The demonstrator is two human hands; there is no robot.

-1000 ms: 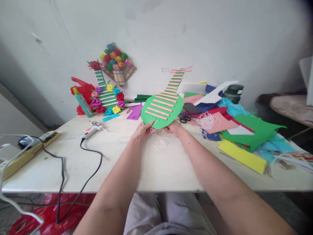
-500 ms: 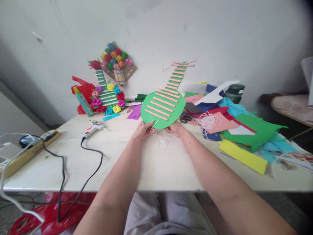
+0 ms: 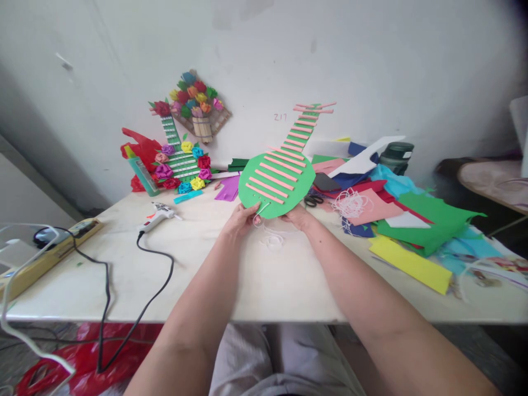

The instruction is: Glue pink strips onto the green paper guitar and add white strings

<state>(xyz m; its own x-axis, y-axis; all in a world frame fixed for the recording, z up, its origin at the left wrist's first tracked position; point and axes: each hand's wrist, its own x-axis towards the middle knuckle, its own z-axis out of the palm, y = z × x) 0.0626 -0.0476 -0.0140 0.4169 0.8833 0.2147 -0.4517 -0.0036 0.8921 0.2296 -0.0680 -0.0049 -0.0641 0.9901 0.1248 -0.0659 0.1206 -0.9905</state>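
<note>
Both hands hold up a green paper lute shape with a round body, a narrow neck and pink strips glued across it. My left hand grips its lower left edge, thumb in front and fingers partly behind. Along the lower right edge my right hand is closed on it, with most fingers hidden behind the paper. A white string passes through small holes near the bottom and hangs in loose loops onto the table. At the back left leans a similar green lute decorated with paper roses.
A hot glue gun with a black cord lies left, near a glue bottle and a power strip. Rightward are black scissors, tangled white string, coloured paper sheets and a dark green container.
The lute's neck has tilted slightly to the right, and its body has shifted a little the same way. Both hands keep their grip in nearly the same place.
</note>
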